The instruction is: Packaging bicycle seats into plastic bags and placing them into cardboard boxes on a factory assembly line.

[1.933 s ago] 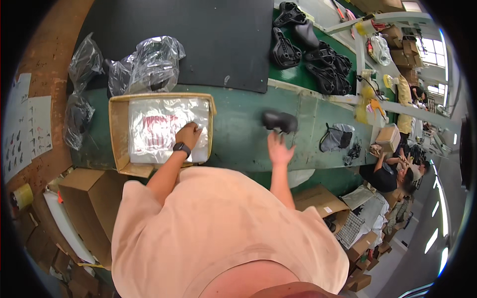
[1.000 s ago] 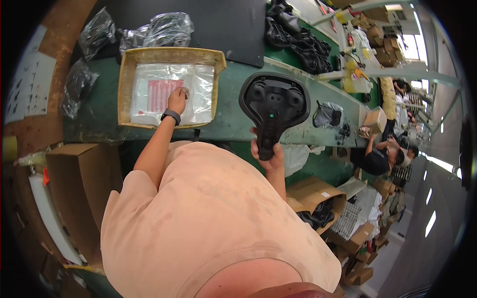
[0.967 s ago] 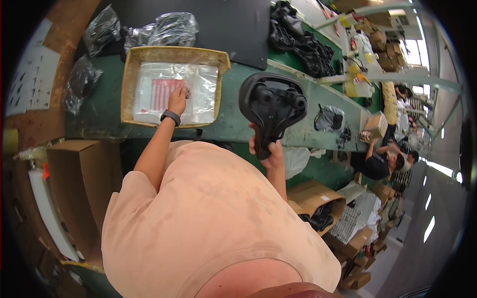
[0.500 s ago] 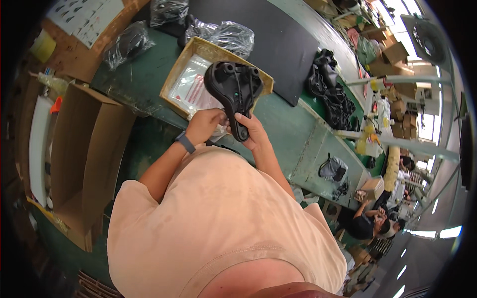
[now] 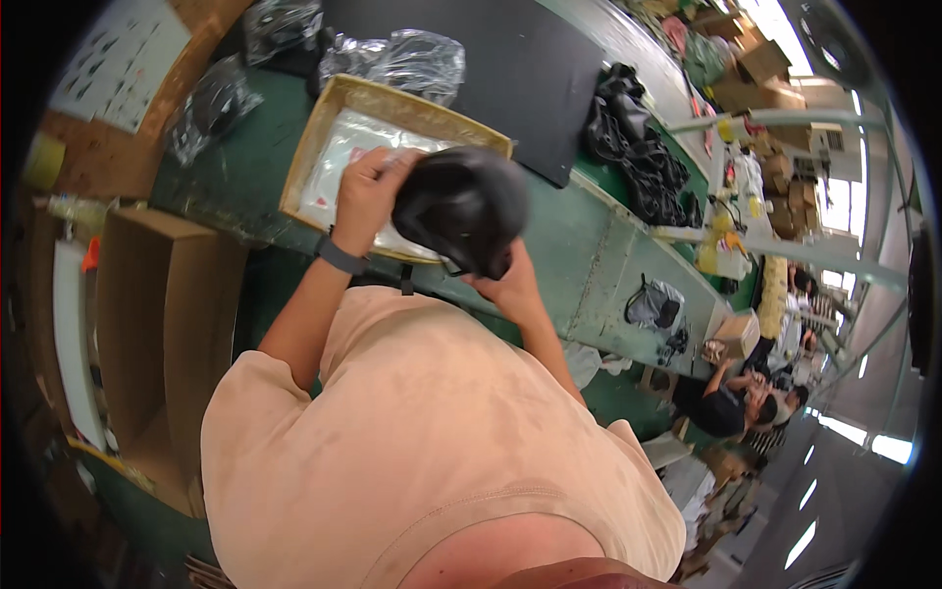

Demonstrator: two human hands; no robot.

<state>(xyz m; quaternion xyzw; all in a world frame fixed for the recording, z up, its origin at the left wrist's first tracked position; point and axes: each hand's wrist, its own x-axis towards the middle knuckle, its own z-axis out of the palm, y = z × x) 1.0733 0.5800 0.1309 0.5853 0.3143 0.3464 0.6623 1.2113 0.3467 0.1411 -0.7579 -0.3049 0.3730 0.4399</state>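
Head view shows both hands raised over the green desk, sharing a black bicycle saddle. The saddle is smooth, rounded and slightly glossy, blurred at its edges, so its underside and rails are hard to make out. The left hand curls its grip around the saddle's left side, fingers closed on it, a dark watch band at the wrist. The right hand grips the narrow lower end from beneath; its fingers are mostly hidden by the saddle. Just behind sits a shallow cardboard tray holding flat, clear plastic bags, partly covered by the hands. Crinkled plastic-wrapped bundles lie beyond, beside a matte black mat.
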